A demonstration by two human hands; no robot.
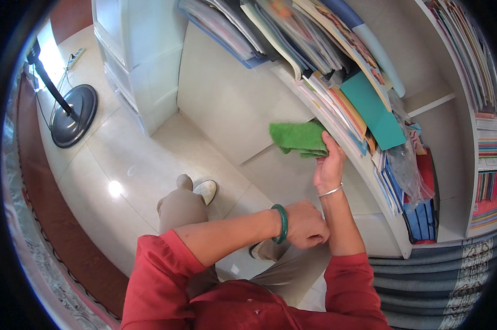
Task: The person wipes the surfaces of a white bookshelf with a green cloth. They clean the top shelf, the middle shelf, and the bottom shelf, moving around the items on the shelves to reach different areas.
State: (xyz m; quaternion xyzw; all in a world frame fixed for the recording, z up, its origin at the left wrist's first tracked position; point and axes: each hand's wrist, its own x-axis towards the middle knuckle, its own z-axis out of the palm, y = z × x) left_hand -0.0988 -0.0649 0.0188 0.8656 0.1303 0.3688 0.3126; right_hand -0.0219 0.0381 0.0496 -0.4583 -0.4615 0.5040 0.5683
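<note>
My right hand (332, 163) grips a folded green cloth (294, 137) by its right end, thumb on top. The cloth is beside the front edge of a white shelf board (335, 123), above pale cabinet fronts (236, 99). Whether it touches the edge, I cannot tell. Closer to my body, my left hand (308, 225) is curled into a loose fist next to my right forearm. Nothing shows in it. A green bangle (280, 223) circles my left wrist, and a silver bangle (331, 190) my right.
Folders (227, 33), a teal box file (372, 109) and a clear plastic bag (409, 169) crowd the shelf. Books (465, 53) fill the right side. A translucent drawer unit (149, 74) stands left, near a black round stand base (74, 115). Striped curtain fabric (421, 284) hangs lower right.
</note>
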